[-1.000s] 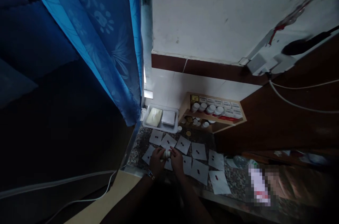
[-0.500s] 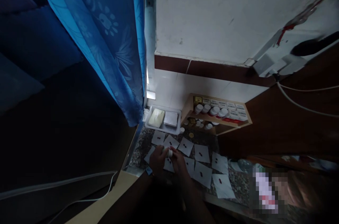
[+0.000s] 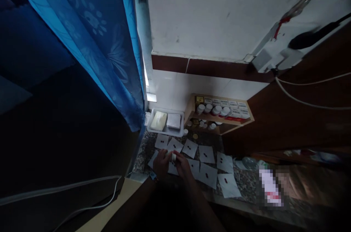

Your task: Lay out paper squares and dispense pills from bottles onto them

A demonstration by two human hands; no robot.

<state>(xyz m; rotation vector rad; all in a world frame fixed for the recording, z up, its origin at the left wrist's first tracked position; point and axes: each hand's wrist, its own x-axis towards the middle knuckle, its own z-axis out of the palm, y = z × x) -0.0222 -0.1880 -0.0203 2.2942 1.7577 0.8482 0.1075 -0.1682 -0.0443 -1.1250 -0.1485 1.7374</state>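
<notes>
- Your left hand has its fingers wrapped around a small pale container, its white end turned toward your right hand.
- Your right fingers are curled close against that white end; you cannot tell here whether they grip it or only touch it.
- The container is between your two hands, above the paper sheets near the table's front edge.
- Those white sheets lie in two rough rows across your speckled table; most show small dark red pieces near their middle, and your hands partly cover some sheets.
- Behind the back row, on your left, a clear tray holds a pale yellow packet beside a white stack.
- Just right of the tray stand a small white-capped bottle and, near it, a gold disc.
- Beyond these, a wooden shelf carries white-capped bottles and boxes.
</notes>
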